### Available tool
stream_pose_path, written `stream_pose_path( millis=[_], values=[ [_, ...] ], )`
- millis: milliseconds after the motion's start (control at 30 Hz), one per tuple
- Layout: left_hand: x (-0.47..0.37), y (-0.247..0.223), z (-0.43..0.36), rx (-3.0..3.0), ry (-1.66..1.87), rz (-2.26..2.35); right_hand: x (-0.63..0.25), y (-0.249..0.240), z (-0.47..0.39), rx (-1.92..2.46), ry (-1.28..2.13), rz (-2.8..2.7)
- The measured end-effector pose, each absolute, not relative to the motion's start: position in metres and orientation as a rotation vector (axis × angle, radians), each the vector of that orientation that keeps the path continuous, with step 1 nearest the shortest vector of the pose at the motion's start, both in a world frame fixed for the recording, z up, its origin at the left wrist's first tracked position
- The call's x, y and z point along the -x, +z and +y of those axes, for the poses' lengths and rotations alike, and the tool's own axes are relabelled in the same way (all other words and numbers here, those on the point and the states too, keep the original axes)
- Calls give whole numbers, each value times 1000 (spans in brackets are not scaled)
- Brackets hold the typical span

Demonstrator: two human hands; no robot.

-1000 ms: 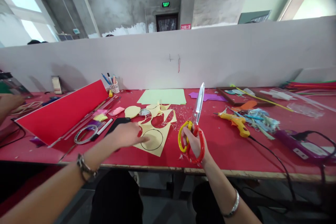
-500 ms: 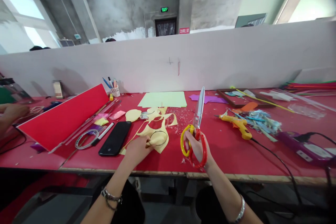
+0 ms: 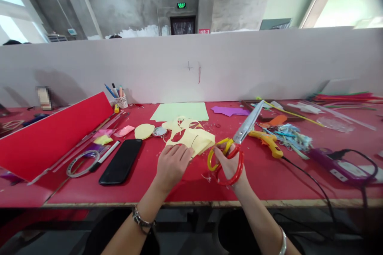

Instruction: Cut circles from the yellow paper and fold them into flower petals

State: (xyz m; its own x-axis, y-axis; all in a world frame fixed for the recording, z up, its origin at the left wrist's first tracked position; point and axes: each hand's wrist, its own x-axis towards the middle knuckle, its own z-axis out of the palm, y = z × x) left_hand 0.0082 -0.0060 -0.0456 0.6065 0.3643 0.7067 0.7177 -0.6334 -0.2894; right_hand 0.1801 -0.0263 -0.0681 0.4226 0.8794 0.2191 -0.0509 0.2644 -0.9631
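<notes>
My left hand (image 3: 173, 165) is closed on the near edge of a yellow sheet (image 3: 187, 137) that has several holes cut in it and a dark curved line drawn on it. The sheet is lifted and bent at its right side. My right hand (image 3: 230, 165) grips large scissors (image 3: 237, 139) by their red and yellow handles. Their blades are together and point up and to the right, away from the sheet. A rounded yellow piece (image 3: 144, 131) lies to the left, beside a small round silvery item (image 3: 159, 131).
A black phone (image 3: 120, 162), a tape roll (image 3: 83, 163) and a red board (image 3: 60, 135) are at the left. Pale green paper (image 3: 180, 112) lies behind the sheet. At the right are a yellow glue gun (image 3: 267, 142), yarn scraps (image 3: 291, 136) and a purple power strip (image 3: 335, 167).
My left hand has moved right and turned palm down, lifting and bending the yellow sheet. The scissors have tilted to the right. The camera view has shifted.
</notes>
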Motion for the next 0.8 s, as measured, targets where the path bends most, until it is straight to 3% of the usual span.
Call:
stream_pose_path(
  millis=[133,367,500,633,733,800],
  values=[
    [-9,-58,-9,2255,-942,-912,-184,-68,-26,1144,756,-931],
    [-13,-62,-16,2577,-852,-1002,-175,-68,-27,1137,792,-942],
    [-1,-48,-18,3069,-907,-1522,-177,-66,-29,1130,802,-924],
    [10,-42,-16,3659,-677,-2268,-181,-65,-30,1122,830,-924],
    [7,-50,-12,3557,-1043,-2624,-181,-65,-32,1126,859,-938],
    [0,-59,-8,3335,-1710,-2676,-181,-65,-35,1137,875,-946]
  ],
)
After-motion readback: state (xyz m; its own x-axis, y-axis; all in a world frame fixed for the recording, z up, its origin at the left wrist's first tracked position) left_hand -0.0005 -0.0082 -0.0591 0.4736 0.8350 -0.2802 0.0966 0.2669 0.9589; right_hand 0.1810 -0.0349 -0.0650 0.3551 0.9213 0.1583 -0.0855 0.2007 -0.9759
